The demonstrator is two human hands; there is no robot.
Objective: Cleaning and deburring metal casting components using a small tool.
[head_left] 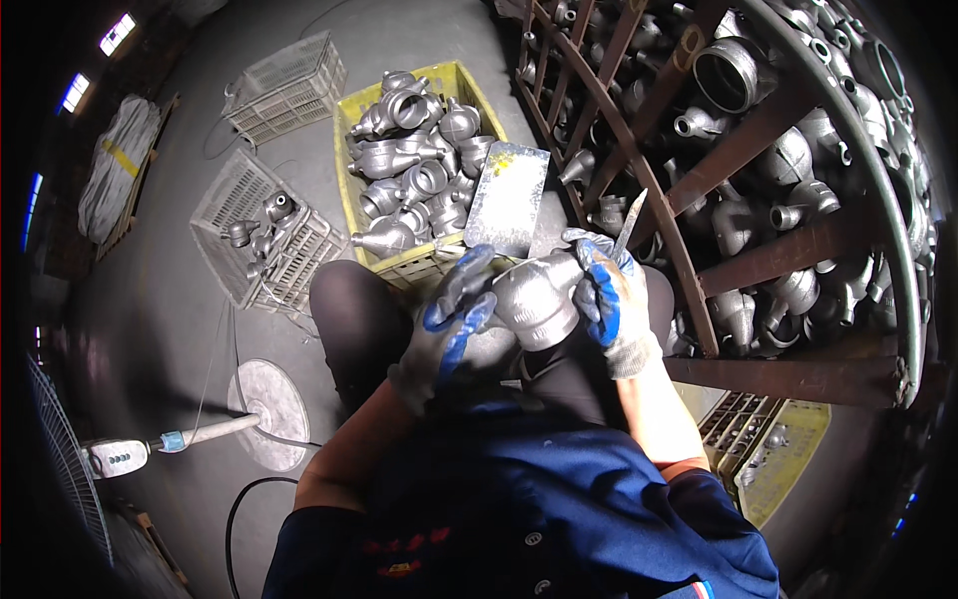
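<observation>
A silver-grey metal casting [537, 302], bulbous with a ribbed collar and a narrower neck, is held over my lap. My left hand [457, 309], in a grey and blue work glove, grips its left side with bent fingers. My right hand [611, 299], gloved alike, is closed by the neck at the right. Out of its grip sticks a slim, pointed metal tool [633, 222], tip up and away from me; its handle is hidden. Just beyond my hands stands a yellow crate [351, 205] heaped with similar castings [399, 160]. A flat metal plate [509, 200] leans on its right edge.
At the right rises a rusty steel cage [639, 150] full of castings. Two pale plastic crates [289, 85] stand left, the nearer holding a few castings [267, 235]. A pedestal fan [125, 454] and cables are at lower left. Another yellow crate [788, 464] sits lower right.
</observation>
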